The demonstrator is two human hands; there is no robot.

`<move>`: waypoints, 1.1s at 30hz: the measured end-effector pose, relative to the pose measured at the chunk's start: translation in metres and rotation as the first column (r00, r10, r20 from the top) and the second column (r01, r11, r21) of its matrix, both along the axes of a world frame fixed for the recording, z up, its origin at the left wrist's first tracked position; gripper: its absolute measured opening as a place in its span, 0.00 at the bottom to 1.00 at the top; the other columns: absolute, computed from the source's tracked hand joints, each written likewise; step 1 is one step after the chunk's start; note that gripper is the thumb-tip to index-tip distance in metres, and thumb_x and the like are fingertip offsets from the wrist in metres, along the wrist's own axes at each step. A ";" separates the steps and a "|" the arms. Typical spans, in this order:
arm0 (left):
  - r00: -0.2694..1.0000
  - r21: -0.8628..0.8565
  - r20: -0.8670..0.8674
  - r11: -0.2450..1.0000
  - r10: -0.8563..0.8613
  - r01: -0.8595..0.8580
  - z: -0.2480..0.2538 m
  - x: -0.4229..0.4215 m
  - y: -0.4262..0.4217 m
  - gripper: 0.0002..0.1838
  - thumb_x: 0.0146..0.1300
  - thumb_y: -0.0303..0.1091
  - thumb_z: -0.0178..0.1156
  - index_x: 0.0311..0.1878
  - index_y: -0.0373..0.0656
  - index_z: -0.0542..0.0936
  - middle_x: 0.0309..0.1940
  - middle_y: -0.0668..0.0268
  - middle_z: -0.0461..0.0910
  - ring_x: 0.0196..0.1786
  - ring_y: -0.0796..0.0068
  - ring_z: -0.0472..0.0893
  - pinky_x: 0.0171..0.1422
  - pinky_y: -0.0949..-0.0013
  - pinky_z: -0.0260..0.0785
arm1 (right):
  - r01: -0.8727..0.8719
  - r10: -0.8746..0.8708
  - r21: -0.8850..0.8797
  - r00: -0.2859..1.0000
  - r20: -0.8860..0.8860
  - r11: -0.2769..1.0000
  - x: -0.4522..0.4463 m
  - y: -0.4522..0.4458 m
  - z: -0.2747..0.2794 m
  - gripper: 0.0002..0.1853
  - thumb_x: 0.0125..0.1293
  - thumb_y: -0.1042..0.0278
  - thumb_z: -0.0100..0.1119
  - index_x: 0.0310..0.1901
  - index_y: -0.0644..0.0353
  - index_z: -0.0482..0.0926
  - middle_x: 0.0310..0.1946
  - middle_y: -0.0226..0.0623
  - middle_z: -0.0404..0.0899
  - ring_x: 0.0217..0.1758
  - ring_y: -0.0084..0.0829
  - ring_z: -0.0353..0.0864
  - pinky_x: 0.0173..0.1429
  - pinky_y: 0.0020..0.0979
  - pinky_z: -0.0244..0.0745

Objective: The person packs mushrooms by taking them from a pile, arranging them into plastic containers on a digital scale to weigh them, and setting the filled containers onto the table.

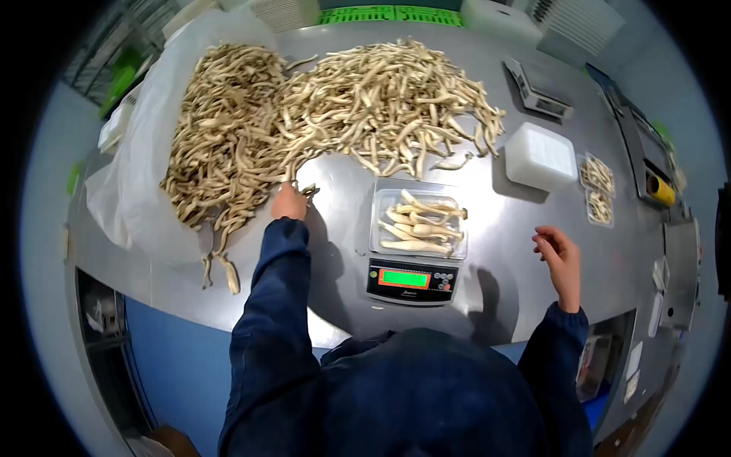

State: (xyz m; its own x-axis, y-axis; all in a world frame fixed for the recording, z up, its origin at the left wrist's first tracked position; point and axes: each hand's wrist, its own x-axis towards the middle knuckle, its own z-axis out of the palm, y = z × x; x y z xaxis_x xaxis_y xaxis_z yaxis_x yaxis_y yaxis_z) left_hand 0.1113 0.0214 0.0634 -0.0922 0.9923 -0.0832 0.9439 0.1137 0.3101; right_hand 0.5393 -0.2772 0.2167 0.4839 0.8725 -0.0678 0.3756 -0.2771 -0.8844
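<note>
My left hand is at the lower edge of the large mushroom pile, its fingers closed around or against a mushroom with a dark end showing beside them. My right hand hovers at the right with fingers curled; whether anything is between them is too small to tell. Between my hands, a clear plastic tray holding several long pale mushrooms rests on a digital scale with a lit green display. A few loose mushrooms lie below the pile at the left.
A white plastic bag lies along the pile's left side. To the right stand a stack of white trays, two filled trays and a second scale. A yellow roll sits on equipment at the far right.
</note>
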 end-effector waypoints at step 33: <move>0.479 -0.320 0.715 0.370 -0.510 0.872 0.136 0.150 -0.014 0.22 0.56 0.35 0.66 0.53 0.40 0.73 0.37 0.71 0.76 0.38 0.80 0.74 0.41 0.72 0.70 | -0.064 0.069 0.066 0.995 -0.077 0.996 -0.014 0.001 -0.007 0.11 0.63 0.72 0.59 0.44 0.68 0.80 0.29 0.31 0.80 0.31 0.18 0.75 0.36 0.21 0.69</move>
